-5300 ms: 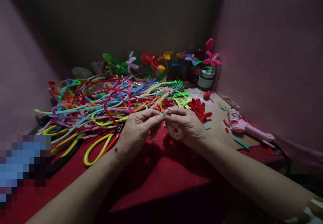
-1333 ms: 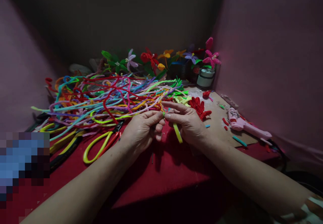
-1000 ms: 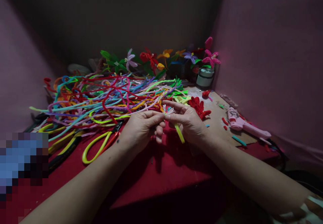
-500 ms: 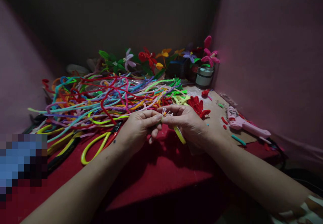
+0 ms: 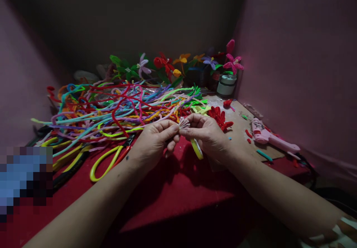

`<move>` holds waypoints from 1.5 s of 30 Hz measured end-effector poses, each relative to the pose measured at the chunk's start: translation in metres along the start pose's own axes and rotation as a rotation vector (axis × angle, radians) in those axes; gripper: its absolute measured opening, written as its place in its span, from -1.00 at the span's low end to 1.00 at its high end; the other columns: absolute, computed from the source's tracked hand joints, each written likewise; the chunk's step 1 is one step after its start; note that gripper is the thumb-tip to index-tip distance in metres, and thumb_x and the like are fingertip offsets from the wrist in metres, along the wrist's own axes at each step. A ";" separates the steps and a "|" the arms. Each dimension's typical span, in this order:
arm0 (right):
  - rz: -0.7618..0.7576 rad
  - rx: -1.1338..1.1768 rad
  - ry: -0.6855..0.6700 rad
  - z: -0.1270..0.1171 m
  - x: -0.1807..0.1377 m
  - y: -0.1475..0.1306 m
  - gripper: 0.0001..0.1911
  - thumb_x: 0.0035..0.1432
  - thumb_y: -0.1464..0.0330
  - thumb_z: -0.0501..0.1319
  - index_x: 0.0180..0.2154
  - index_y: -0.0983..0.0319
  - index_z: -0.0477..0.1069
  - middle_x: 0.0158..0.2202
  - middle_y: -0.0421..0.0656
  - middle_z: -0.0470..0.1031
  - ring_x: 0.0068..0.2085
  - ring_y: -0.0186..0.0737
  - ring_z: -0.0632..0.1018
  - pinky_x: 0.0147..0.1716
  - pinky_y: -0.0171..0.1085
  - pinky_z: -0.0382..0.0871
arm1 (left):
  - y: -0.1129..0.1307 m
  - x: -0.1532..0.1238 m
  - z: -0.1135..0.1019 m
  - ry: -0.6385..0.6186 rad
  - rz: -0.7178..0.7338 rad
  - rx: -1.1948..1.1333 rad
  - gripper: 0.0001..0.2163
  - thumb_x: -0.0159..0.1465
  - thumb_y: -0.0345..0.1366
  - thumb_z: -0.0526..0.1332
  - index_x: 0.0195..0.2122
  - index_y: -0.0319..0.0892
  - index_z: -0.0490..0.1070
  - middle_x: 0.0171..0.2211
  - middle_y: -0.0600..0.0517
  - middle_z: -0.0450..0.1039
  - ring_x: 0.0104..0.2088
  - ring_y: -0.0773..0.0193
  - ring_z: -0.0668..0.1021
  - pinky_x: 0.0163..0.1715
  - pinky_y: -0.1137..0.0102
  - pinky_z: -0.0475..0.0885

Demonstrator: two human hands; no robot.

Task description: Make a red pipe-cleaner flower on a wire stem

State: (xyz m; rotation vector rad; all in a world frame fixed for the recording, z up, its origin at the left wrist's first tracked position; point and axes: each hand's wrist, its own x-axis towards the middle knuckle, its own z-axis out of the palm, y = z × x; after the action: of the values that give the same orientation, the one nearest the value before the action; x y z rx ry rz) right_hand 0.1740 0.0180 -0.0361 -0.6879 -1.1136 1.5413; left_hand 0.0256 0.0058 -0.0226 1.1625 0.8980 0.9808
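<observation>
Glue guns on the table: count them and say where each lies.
1. The pink glue gun lies on the brown board at the right, beside the pink wall, right of the right hand. The pipe-cleaner pile could hide others.

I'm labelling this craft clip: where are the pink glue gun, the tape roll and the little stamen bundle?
pink glue gun (image 5: 262,135): head view, on its body.
tape roll (image 5: 197,149): head view, on its yellow-green rim.
stamen bundle (image 5: 183,122): head view, on its splayed tips.
</observation>
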 end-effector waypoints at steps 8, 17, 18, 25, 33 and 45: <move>-0.014 -0.073 -0.018 -0.004 -0.001 -0.002 -0.85 -0.22 0.43 0.38 -0.47 0.25 0.50 -0.45 -0.24 0.49 -0.41 -0.39 0.46 -0.33 -0.33 0.31 | -0.002 0.002 -0.004 -0.007 0.024 0.132 -0.77 0.19 -0.22 0.15 -0.54 -0.24 0.28 -0.67 0.16 0.25 -0.75 0.56 0.19 -0.77 0.59 0.07; -0.032 -0.038 -0.006 -0.001 -0.003 -0.006 -0.87 -0.26 0.45 0.39 -0.54 0.25 0.48 -0.51 -0.25 0.47 -0.44 -0.40 0.44 -0.34 -0.34 0.32 | 0.000 -0.001 0.000 -0.048 -0.029 0.072 -0.73 0.19 -0.19 0.14 -0.58 -0.24 0.26 -0.73 0.18 0.17 -0.77 0.56 0.15 -0.77 0.59 0.07; -0.033 -0.028 -0.016 -0.001 -0.003 -0.006 -0.87 -0.25 0.46 0.39 -0.53 0.25 0.49 -0.50 -0.25 0.46 -0.44 -0.41 0.44 -0.33 -0.34 0.32 | 0.000 -0.001 0.000 -0.050 -0.037 0.060 -0.73 0.19 -0.20 0.14 -0.59 -0.24 0.26 -0.73 0.19 0.16 -0.78 0.57 0.14 -0.78 0.60 0.07; 0.074 0.002 -0.115 -0.002 -0.005 -0.007 -0.85 -0.19 0.45 0.35 -0.44 0.26 0.53 -0.46 -0.20 0.51 -0.43 -0.36 0.47 -0.33 -0.29 0.31 | 0.000 0.000 -0.004 -0.152 -0.108 -0.074 -0.76 0.15 -0.22 0.20 -0.57 -0.25 0.28 -0.70 0.18 0.21 -0.79 0.59 0.13 -0.83 0.62 0.04; -0.027 0.036 0.006 0.000 -0.003 -0.002 -0.89 -0.28 0.48 0.38 -0.57 0.25 0.49 -0.56 -0.27 0.47 -0.49 -0.43 0.42 -0.40 -0.36 0.27 | -0.001 0.004 -0.007 -0.185 -0.148 -0.118 -0.75 0.15 -0.23 0.20 -0.59 -0.24 0.25 -0.75 0.21 0.15 -0.82 0.58 0.09 -0.87 0.60 0.08; 0.094 0.124 0.179 0.007 0.000 -0.002 -0.89 -0.33 0.52 0.32 -0.62 0.30 0.41 -0.62 -0.28 0.40 -0.56 -0.44 0.37 -0.50 -0.37 0.18 | -0.010 0.003 0.002 0.220 0.585 0.635 -0.74 0.07 -0.35 0.27 -0.21 -0.18 0.30 -0.34 0.05 0.43 -0.36 0.33 0.51 -0.34 0.44 0.42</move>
State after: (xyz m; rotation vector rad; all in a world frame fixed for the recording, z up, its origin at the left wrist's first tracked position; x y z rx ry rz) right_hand 0.1690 0.0158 -0.0318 -0.7861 -0.8556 1.5798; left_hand 0.0297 0.0070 -0.0322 1.9550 1.1140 1.3596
